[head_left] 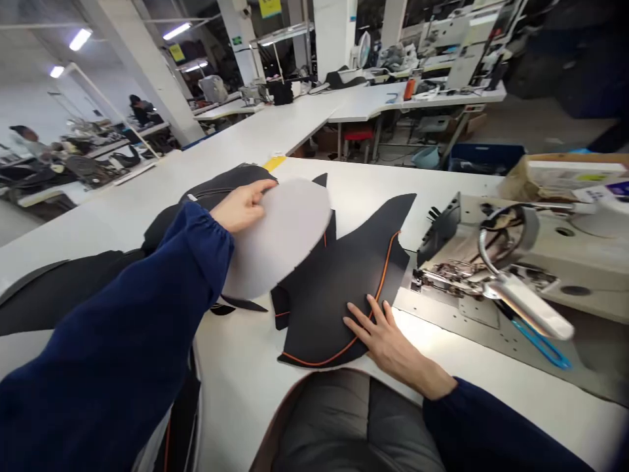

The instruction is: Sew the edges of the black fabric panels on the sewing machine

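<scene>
My left hand (pixel 242 207) grips the upper left edge of a pale grey rounded panel (pixel 289 229), raised above the table and tilted. Its thumb is behind the panel or hidden. Partly under the panel lies a black fabric piece (pixel 339 275) with orange piping (pixel 386 265) along its right and lower edges. My right hand (pixel 386 337) rests on that piece with fingers spread, fingertips beside the piping. Further black pieces (pixel 281 308) with orange lines peek out beneath. Left of my hand, dark fabric pieces (pixel 211 183) are heaped on the table.
A sewing machine (pixel 491 262) with a lamp stands at the right, blue thread snips (pixel 543 344) on its bed. Behind it is a cardboard box (pixel 521 174). The white table (pixel 295 137) runs on to the back. Co-workers (pixel 142 111) sit far left.
</scene>
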A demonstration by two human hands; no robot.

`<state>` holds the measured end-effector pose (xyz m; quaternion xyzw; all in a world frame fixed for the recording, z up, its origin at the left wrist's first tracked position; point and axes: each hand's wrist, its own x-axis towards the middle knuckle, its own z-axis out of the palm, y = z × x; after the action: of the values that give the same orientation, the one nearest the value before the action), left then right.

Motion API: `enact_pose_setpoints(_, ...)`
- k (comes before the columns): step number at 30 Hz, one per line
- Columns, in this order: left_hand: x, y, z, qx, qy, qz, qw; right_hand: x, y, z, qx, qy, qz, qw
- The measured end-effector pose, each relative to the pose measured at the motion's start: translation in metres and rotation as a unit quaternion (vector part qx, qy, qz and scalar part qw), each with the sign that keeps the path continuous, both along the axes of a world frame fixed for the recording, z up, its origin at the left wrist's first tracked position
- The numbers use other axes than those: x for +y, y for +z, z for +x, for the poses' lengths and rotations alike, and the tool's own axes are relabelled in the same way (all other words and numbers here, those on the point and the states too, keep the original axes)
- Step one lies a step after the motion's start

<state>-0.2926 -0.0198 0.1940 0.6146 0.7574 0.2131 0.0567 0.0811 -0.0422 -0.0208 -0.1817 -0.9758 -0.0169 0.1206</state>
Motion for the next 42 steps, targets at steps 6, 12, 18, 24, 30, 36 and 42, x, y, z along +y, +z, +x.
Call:
enact_pose_setpoints(6,-0.012,-0.086,0.133,-0.058,-0.229,-0.196,0.952,-0.045,-0.006,0.010,0.010,0.023,-0.067,0.997)
enact_pose_setpoints(12,0.021,-0.170,0.205,-0.027,-0.300,-0.084,0.950,-0.069,-0.045,0.028,0.042,-0.016,-0.067,0.997)
enact_pose_setpoints(18,0.047,-0.206,0.244,-0.112,-0.305,-0.046,0.945,-0.041,-0.036,0.029,0.040,-0.008,-0.089,0.995)
enact_pose_setpoints(24,0.011,-0.191,0.228,-0.082,-0.357,-0.124,0.922,-0.045,-0.008,0.022,0.080,-0.015,-0.082,0.993)
enact_pose_setpoints(30,0.009,-0.194,0.247,-0.035,-0.367,-0.076,0.927,-0.051,-0.003,0.023,0.012,-0.019,-0.044,0.999)
enact_pose_setpoints(36,0.025,-0.202,0.259,0.047,-0.372,-0.046,0.926,-0.045,0.000,0.032,-0.050,-0.005,-0.047,0.998)
enact_pose_setpoints(42,0.029,-0.189,0.263,0.116,-0.373,-0.047,0.919,-0.046,0.003,0.034,-0.048,-0.005,-0.061,0.997)
